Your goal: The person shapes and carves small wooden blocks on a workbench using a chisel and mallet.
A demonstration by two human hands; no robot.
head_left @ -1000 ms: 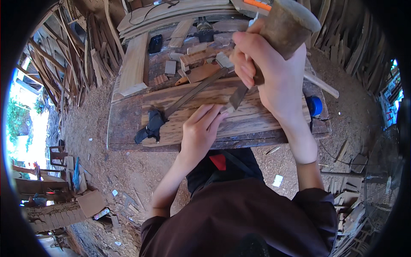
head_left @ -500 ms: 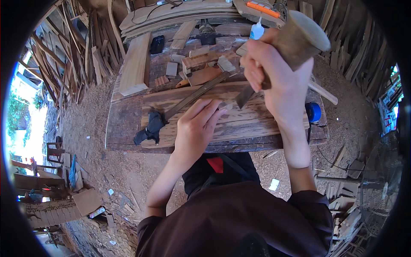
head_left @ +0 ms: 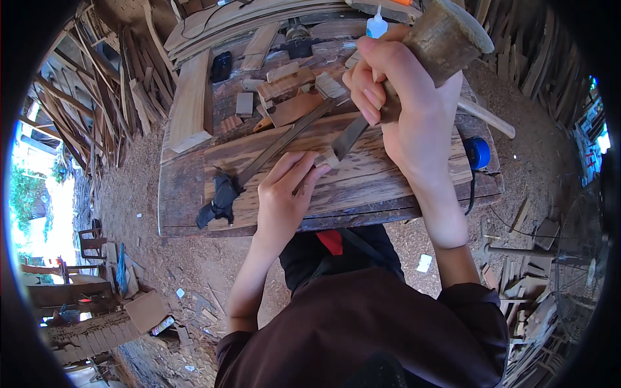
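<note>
My left hand (head_left: 284, 187) pinches a small light wooden piece (head_left: 328, 159) over a streaked wooden board (head_left: 381, 171). My right hand (head_left: 420, 116) grips a chisel with a thick cylindrical wooden handle (head_left: 446, 45); its flat steel blade (head_left: 349, 138) slants down to the small piece, at or just above it. Left of that piece, a long dark metal bar (head_left: 278, 142) with a black wrapped end (head_left: 217, 200) lies across the board.
The worn bench (head_left: 178, 220) holds a long plank (head_left: 191, 103), several offcuts (head_left: 284, 97), a black device (head_left: 221, 64), a white bottle (head_left: 376, 26), a blue round object (head_left: 477, 152) and a wooden handle (head_left: 488, 119). Stacks of scrap wood (head_left: 116, 97) flank it.
The chisel tip was clear of the small piece half a second ago and is back at it now. Both hands appear slightly further left, along with a shift of the view.
</note>
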